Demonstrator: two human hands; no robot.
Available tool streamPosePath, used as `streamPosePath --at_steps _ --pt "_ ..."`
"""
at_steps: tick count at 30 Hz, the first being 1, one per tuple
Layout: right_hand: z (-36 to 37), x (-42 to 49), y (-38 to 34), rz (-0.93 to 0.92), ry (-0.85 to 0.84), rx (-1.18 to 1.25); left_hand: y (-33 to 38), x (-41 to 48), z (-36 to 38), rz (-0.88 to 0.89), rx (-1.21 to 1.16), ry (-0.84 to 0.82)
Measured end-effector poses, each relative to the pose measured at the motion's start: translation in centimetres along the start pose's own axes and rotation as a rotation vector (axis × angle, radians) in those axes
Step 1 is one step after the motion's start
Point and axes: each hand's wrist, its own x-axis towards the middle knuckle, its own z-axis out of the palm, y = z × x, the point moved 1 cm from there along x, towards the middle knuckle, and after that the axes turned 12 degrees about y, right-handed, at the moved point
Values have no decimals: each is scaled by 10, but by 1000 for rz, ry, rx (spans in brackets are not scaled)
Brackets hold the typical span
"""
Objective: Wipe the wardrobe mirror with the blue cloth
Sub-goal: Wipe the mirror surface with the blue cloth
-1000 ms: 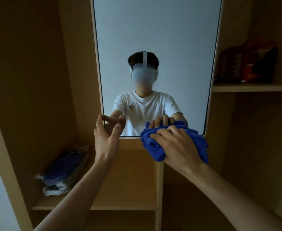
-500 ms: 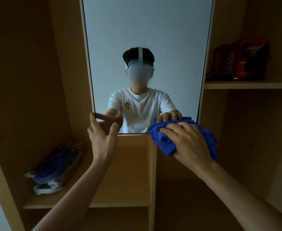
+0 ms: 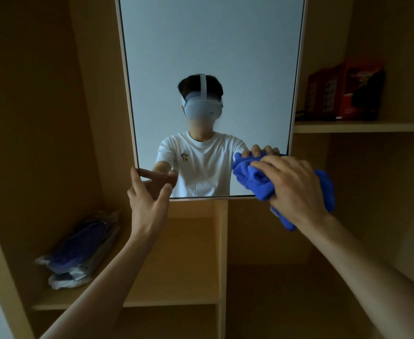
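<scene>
The wardrobe mirror (image 3: 211, 57) hangs upright in the middle of the wooden wardrobe, and a person in a white T-shirt with a headset is reflected in it. My right hand (image 3: 294, 187) grips the crumpled blue cloth (image 3: 255, 177) and presses it on the glass at the mirror's lower right corner. Part of the cloth hangs below the hand. My left hand (image 3: 147, 201) is at the mirror's lower left corner, fingers straight and spread, fingertips touching the frame edge.
A wooden divider (image 3: 222, 253) runs down below the mirror. On the lower left shelf (image 3: 152, 299) lies a plastic-wrapped blue bundle (image 3: 78, 250). On the upper right shelf (image 3: 362, 127) stand red and dark boxes (image 3: 343, 90).
My right hand has slid the blue cloth rightward along the mirror's bottom edge to the lower right corner. My left hand has stayed at the lower left corner.
</scene>
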Motion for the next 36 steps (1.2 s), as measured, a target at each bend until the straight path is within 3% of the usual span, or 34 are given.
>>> streamPosePath --at_steps 15,21,36 --pt "19 -52 -8 129 -66 142 -1 0 -8 4 -73 -25" --pt "12 -49 -3 357 97 126 -6 3 -25 -13 -166 -63" --pt "37 -58 -26 409 206 186 -19 10 -28 -76 -212 -54"
